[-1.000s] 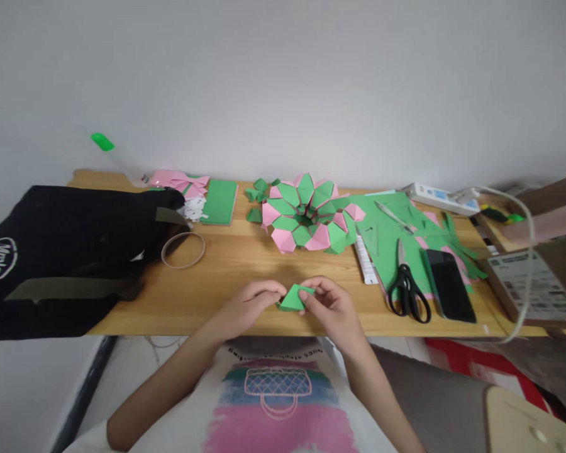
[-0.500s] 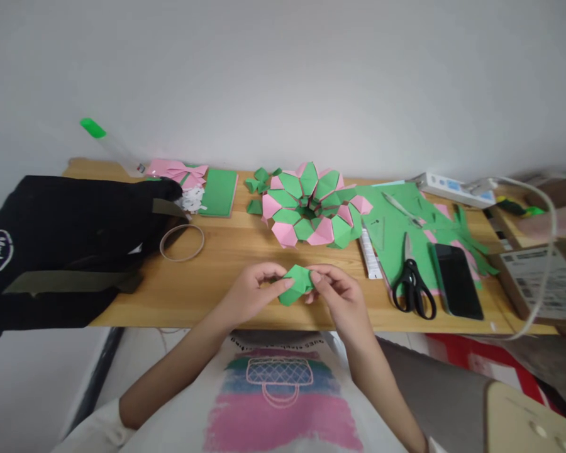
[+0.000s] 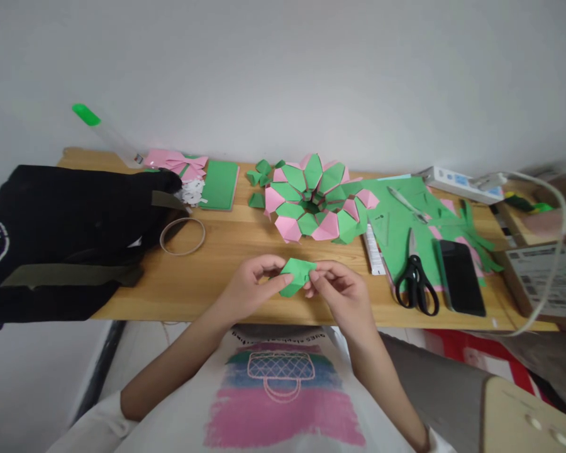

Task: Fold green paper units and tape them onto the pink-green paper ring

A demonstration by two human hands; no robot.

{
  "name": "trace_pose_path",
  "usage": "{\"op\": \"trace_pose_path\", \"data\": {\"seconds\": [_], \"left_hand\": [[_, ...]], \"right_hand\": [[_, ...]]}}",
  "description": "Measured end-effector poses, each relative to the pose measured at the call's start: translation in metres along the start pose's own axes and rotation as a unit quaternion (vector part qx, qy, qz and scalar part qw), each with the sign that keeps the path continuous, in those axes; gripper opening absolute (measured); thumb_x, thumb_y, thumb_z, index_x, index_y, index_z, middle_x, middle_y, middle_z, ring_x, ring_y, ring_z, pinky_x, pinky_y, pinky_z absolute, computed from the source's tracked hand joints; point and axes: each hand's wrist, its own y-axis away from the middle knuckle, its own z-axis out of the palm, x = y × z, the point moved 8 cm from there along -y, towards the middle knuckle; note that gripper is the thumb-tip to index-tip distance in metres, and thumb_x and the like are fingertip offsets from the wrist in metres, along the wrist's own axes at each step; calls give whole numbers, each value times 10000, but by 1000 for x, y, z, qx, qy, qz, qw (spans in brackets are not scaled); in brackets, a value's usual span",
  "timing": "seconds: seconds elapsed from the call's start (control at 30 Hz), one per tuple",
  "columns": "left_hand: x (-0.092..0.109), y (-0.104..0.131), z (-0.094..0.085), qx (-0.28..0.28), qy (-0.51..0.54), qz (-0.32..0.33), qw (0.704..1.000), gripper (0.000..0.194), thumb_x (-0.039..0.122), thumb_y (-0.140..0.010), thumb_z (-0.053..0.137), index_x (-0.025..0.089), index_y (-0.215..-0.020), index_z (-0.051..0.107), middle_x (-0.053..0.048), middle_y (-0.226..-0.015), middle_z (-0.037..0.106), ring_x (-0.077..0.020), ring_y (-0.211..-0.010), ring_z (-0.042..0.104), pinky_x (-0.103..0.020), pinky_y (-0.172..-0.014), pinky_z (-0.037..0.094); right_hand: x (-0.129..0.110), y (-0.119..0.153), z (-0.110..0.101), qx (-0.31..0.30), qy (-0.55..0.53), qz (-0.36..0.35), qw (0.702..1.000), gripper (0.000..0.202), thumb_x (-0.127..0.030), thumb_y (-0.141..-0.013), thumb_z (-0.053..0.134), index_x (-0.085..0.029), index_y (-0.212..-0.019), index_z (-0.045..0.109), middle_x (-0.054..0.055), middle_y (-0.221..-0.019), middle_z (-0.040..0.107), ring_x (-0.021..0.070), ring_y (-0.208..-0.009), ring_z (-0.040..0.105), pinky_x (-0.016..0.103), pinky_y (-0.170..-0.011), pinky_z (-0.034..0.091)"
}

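Note:
Between my two hands is a small green folded paper piece (image 3: pixel 296 277), held above the front part of the wooden table. My left hand (image 3: pixel 257 280) pinches its left side between thumb and fingers. At its right edge, the thumb and fingertips of my right hand (image 3: pixel 337 286) are closed on the paper. Just beyond my hands stands a ring-shaped model (image 3: pixel 290 211) built of pink and green folded paper units. Several small green folded pieces (image 3: pixel 259 173) lie at the model's left.
Left are a black bag (image 3: pixel 75 233), a tape roll (image 3: pixel 161 242), white scraps (image 3: pixel 193 190) and green paper (image 3: pixel 221 184). Right are a glue tube (image 3: pixel 373 250), black-handled scissors (image 3: pixel 414 280), a phone (image 3: pixel 461 277), green sheets (image 3: pixel 396 217), a power strip (image 3: pixel 453 180) and a cable (image 3: pixel 563 220).
The green paper piece looks flatter and more spread out between my fingers. Both hands keep hold of it, nearly in place. The view has shifted slightly.

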Motion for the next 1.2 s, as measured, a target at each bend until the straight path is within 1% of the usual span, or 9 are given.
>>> {"op": "trace_pose_path", "data": {"seconds": [0.17, 0.33, 0.43, 0.57, 0.73, 0.83, 0.93, 1.07, 1.2], "left_hand": [[3, 4, 4, -22, 29, -23, 999, 161, 314, -764, 659, 154, -761, 680, -10, -713, 688, -138, -673, 617, -251, -647, 503], [5, 8, 9, -48, 113, -49, 991, 135, 295, -743, 694, 161, -732, 685, -2, -676, 697, -128, -633, 626, -241, -630, 518], [6, 9, 10, -42, 137, -53, 988, 139, 292, -723, 724, 160, -725, 680, -4, -680, 703, -131, -632, 634, -244, -631, 526], [6, 8, 8, -24, 142, -46, 989, 178, 294, -696, 757, 164, -781, 670, -6, -704, 708, -140, -639, 649, -242, -611, 532], [8, 10, 4, -18, 141, -37, 989, 133, 282, -737, 723, 175, -801, 674, 9, -712, 696, -120, -628, 636, -224, -596, 528], [12, 12, 0, -6, 110, -26, 994, 101, 258, -745, 707, 175, -793, 677, 15, -703, 683, -109, -625, 618, -214, -594, 520], [16, 13, 0, 4, 89, -12, 996, 87, 251, -742, 703, 173, -758, 668, 16, -685, 678, -108, -616, 608, -212, -583, 511], [17, 14, 0, 8, 83, -30, 996, 84, 243, -743, 702, 169, -720, 669, 20, -665, 681, -104, -612, 612, -206, -589, 504], [21, 15, 1, -1, 70, -39, 997, 74, 234, -757, 678, 167, -732, 694, 18, -654, 685, -104, -601, 606, -200, -569, 489]], "right_hand": [[0, 0, 6, -18, -14, 13, 1000, 279, -442, -681, 808, -206, -762, 683, -23, -556, 672, 109, -466, 595, 239, -483, 506], [-2, 3, 11, -38, -37, 24, 998, 251, -429, -705, 797, -207, -762, 695, -23, -553, 676, 107, -466, 604, 229, -494, 514], [-6, 4, 13, -40, -29, 18, 999, 251, -433, -725, 784, -208, -710, 674, -20, -558, 675, 106, -474, 596, 231, -504, 518], [-10, 7, 16, -50, 9, 12, 999, 282, -460, -740, 767, -209, -681, 654, -13, -562, 672, 113, -488, 596, 239, -507, 525], [-17, 11, 17, -67, 17, -12, 998, 223, -441, -783, 741, -224, -789, 689, -7, -618, 693, 130, -552, 631, 266, -563, 551], [-21, 14, 14, -51, 30, -39, 997, 186, -358, -747, 788, -244, -871, 709, -18, -682, 702, 122, -595, 637, 265, -607, 555], [-27, 16, 11, -12, 64, -79, 995, 168, -248, -729, 793, -251, -880, 719, -16, -733, 714, 118, -643, 643, 257, -638, 554], [-34, 19, 12, 36, 112, -125, 985, 110, -225, -767, 747, -247, -873, 727, -10, -702, 702, 135, -637, 637, 272, -608, 550], [-45, 23, 17, 42, 197, -186, 962, 95, -203, -822, 710, -261, -892, 739, -4, -734, 708, 140, -660, 630, 287, -634, 539]]}}
